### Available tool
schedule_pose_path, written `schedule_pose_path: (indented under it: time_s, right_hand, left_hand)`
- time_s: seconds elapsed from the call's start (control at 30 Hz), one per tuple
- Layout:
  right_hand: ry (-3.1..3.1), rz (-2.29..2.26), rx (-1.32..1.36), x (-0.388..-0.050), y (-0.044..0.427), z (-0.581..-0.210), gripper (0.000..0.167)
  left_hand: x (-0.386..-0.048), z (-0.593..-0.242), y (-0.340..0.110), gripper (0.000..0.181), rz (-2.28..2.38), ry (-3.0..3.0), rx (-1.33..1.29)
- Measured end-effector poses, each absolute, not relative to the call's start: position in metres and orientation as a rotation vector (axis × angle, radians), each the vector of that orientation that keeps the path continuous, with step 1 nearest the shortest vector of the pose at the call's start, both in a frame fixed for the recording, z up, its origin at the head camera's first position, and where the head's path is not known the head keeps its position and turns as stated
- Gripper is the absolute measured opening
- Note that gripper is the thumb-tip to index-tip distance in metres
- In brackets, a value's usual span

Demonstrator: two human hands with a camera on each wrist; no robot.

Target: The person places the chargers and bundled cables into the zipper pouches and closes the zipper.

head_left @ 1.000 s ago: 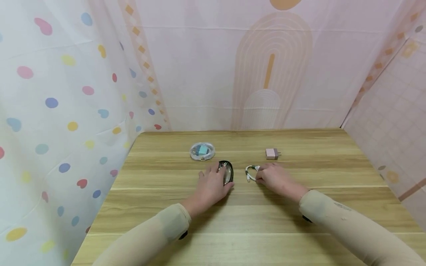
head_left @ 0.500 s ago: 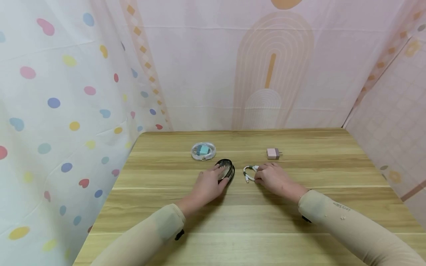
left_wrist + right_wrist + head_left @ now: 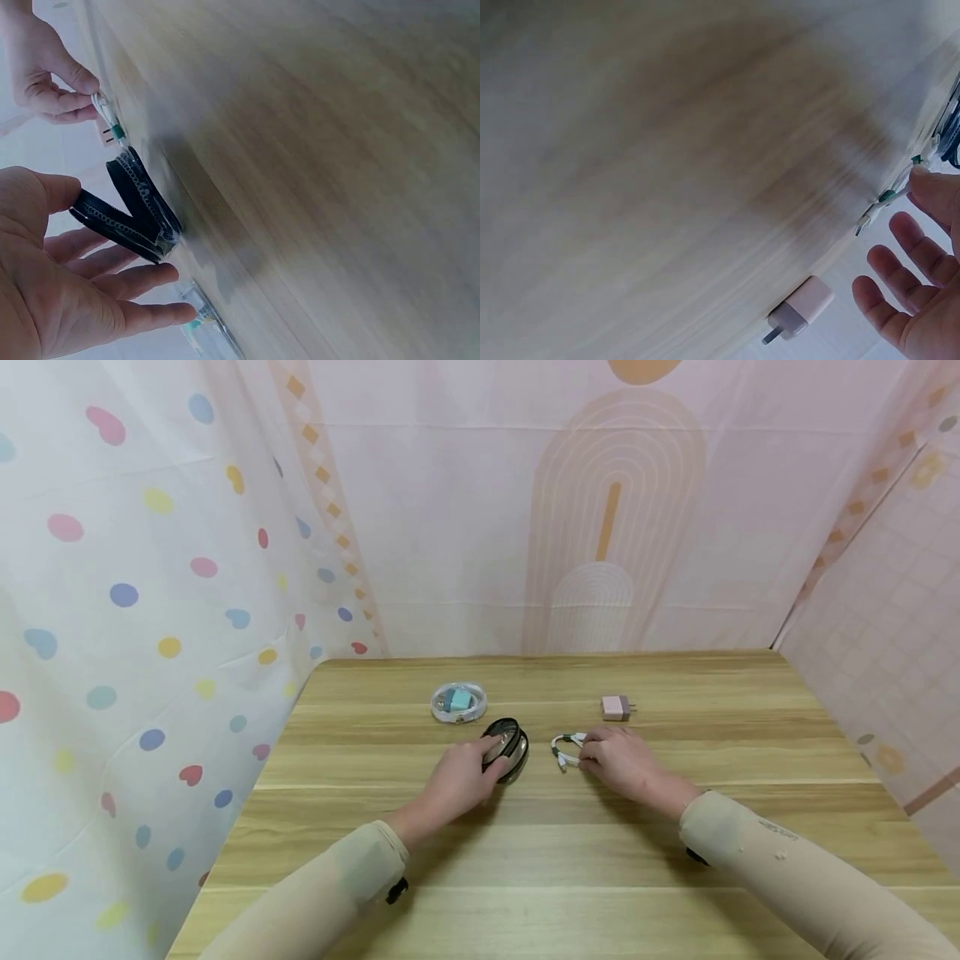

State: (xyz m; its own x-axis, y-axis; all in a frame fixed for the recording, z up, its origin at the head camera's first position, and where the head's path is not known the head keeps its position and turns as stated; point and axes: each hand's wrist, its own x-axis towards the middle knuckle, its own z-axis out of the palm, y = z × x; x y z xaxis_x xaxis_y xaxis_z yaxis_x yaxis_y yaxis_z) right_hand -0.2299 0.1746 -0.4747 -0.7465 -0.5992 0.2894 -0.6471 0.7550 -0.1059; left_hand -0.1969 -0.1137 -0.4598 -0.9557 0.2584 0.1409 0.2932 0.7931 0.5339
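Note:
My left hand (image 3: 453, 783) grips a small round see-through pouch (image 3: 522, 758) with black zipper edging, near the middle of the wooden table. In the left wrist view the zipper edges (image 3: 142, 191) stand apart in a V, with the upper half pinched between thumb and fingers. To the right, my right hand (image 3: 624, 767) pinches a coiled white cable (image 3: 570, 760) with dark green ties at the tabletop. The thumb presses on that cable (image 3: 901, 180) in the right wrist view, while the other fingers are loosely spread.
A teal plug charger (image 3: 460, 700) sits within a round clear case (image 3: 436, 712) behind my left hand. Behind my right hand lies a pink plug charger (image 3: 612, 708) with a mauve end, prongs pointing right. Patterned curtains hang along the table's back and sides.
The left hand has drawn slightly left and lifted the pouch's upper half, so the pouch gapes wider. My right hand stays by the white cable, which has shifted only slightly.

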Motion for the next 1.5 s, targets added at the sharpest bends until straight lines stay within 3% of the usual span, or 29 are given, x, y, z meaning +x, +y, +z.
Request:
schedule_pose_path:
  time_s: [0.33,0.9,1.5]
  right_hand:
    - [-2.536,0.271,0.984,-0.231,0.173,-0.468,0.005]
    - [-2.170,0.001,1.220,-0.236,0.135,-0.463,0.007]
    - [-2.293,-0.034,1.208,-0.229,0.101,-0.472,0.009]
  left_hand:
    - [-0.198,-0.458,-0.113,0.046,-0.934,-2.911,-0.473]
    - [-0.198,-0.456,-0.110,0.047,-0.986,-2.936,-0.452]
    - [-0.197,-0.458,-0.108,0.045,-0.972,-2.924,-0.465]
